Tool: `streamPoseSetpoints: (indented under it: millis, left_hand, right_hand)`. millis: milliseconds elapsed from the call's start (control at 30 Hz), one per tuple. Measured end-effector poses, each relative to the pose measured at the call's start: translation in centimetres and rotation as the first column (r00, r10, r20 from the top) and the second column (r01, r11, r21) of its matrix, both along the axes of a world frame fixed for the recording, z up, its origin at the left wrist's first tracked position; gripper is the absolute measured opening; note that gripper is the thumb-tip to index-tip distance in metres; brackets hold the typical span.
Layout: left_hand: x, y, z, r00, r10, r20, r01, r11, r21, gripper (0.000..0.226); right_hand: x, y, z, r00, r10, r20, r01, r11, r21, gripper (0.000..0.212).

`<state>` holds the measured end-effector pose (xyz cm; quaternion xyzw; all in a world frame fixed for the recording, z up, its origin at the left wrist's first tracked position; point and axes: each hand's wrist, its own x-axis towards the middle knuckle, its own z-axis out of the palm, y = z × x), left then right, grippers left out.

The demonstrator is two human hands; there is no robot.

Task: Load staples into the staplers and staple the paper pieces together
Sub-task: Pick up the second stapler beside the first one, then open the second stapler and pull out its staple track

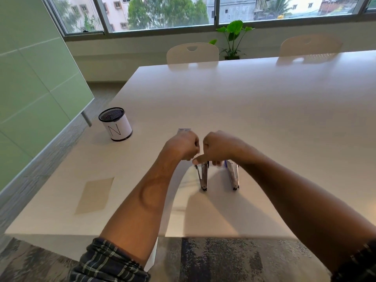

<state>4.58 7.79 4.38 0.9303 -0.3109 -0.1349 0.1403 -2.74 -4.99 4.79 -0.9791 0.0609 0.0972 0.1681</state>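
Near the desk's front edge two staplers lie side by side, the left stapler (203, 177) hinged open, the right stapler (233, 177) just beside it. Over their far ends the right hand (220, 148) presses a finger down; the left hand (184, 144) is curled, contents unclear. Feeding the strip squarely into the channel seems wise. Paper (95, 195) waits leftward, a mesh cup (116, 124) beyond.
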Motion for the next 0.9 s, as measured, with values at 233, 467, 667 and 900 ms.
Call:
streamPoseSetpoints:
  millis: [233,467,667,900]
  left_hand:
    - [0.0,1.0,-1.8,0.987,0.024,-0.156,-0.027,1.0,-0.017,0.016]
    - [0.5,1.6,-2.9,0.925,0.064,-0.374,-0.187,0.935,-0.302,0.023]
    - [0.9,1.6,-3.8,0.57,-0.133,-0.811,-0.576,0.639,-0.509,0.042]
    - [0.1,0.7,-3.7,0.426,-0.301,-0.853,-0.697,0.493,-0.521,0.038]
  right_hand:
    - [0.2,1.9,-1.5,1.0,-0.013,-0.016,0.013,1.0,-0.022,0.037]
    - [-0.3,1.5,-1.6,0.976,-0.163,0.142,0.13,0.967,0.219,0.022]
    - [0.0,-1.0,-1.5,0.915,-0.354,0.192,0.11,0.679,0.726,0.016]
    - [0.6,-2.5,-1.7,0.919,-0.383,0.094,0.098,0.454,0.885,0.023]
